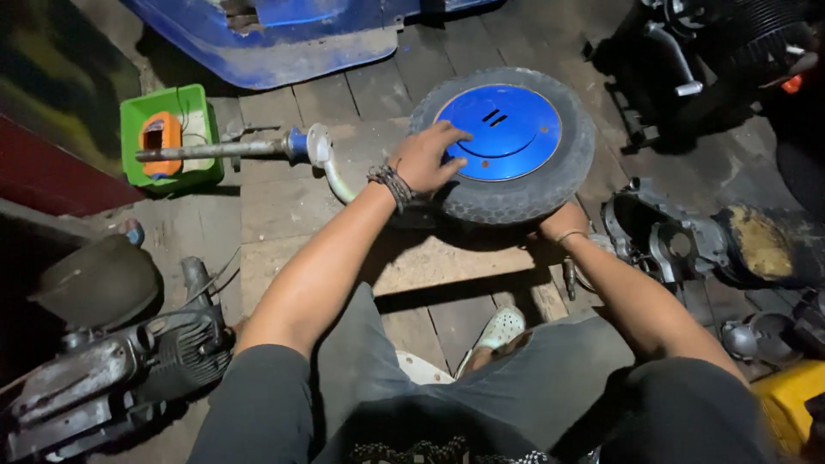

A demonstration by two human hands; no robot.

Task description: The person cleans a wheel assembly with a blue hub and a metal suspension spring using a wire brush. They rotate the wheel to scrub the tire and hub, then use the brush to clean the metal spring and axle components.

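While left hand [425,159] fingers spread on blue disc [498,131], right hand [563,222] gripping tyre [507,199], green box [168,137] aside

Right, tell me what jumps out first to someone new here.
The small wheel with a bright blue disc lies flat at top centre on the plank floor. The left hand rests on its disc; the right hand grips the tyre's near edge. A green tray holding an orange device sits at upper left.

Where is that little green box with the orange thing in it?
In the head view, the green box sits on the wooden floor at upper left, left of the tyre.
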